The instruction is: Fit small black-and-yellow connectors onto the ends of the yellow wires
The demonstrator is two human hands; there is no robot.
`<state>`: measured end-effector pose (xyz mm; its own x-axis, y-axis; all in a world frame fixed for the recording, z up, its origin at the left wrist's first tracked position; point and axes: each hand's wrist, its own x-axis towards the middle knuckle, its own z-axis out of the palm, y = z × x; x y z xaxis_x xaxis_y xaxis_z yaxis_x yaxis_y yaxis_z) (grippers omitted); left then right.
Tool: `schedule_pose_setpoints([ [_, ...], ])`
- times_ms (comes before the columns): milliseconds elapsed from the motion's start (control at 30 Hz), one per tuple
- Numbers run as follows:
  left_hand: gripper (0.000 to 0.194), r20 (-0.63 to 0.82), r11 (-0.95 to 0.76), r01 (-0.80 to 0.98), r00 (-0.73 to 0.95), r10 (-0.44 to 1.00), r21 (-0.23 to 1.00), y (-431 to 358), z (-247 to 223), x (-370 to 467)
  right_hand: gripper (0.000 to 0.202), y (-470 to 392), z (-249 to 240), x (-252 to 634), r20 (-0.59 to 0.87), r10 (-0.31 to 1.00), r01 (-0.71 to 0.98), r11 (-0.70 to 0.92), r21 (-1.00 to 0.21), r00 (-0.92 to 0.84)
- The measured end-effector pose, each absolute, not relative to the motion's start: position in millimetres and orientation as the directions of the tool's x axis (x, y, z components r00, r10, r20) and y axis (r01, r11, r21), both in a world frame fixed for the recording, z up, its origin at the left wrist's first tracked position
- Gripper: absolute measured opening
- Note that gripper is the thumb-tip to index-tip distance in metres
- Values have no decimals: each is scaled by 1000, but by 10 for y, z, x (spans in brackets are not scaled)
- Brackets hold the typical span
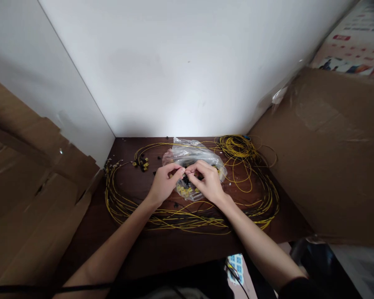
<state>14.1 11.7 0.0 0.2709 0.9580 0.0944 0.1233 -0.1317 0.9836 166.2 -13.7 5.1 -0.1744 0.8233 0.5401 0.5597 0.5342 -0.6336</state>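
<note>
My left hand (pixel 166 182) and my right hand (pixel 207 179) meet fingertip to fingertip over a clear plastic bag (pixel 202 155). Both are closed in a pinch. A thin dark wire shows at the right fingertips; whatever the left fingers grip is too small to make out. Inside the open bag, beneath my hands, lie yellow caps (pixel 184 191) and small black parts (pixel 186 180). A long loop of yellow and black wires (pixel 187 220) passes under both forearms. More yellow and black pieces (pixel 143 163) sit at wire ends left of the bag.
A tangled coil of yellow wire (pixel 237 147) lies at the table's back right. Cardboard (pixel 28 166) stands on the left, and a cardboard box (pixel 324 158) on the right. A white panel (pixel 174 74) closes off the back of the dark brown table (pixel 93 232).
</note>
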Motion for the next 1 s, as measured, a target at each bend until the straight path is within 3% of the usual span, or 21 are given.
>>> schedule_pose_setpoints([
  [633,24,160,-171,43,192,968,984,106,28,142,10,-146,71,1656,494,867,526,453,-720,-69],
  [1000,21,260,-298,175,207,943,939,112,-99,146,9,-108,9,1679,542,825,637,507,-581,-163],
])
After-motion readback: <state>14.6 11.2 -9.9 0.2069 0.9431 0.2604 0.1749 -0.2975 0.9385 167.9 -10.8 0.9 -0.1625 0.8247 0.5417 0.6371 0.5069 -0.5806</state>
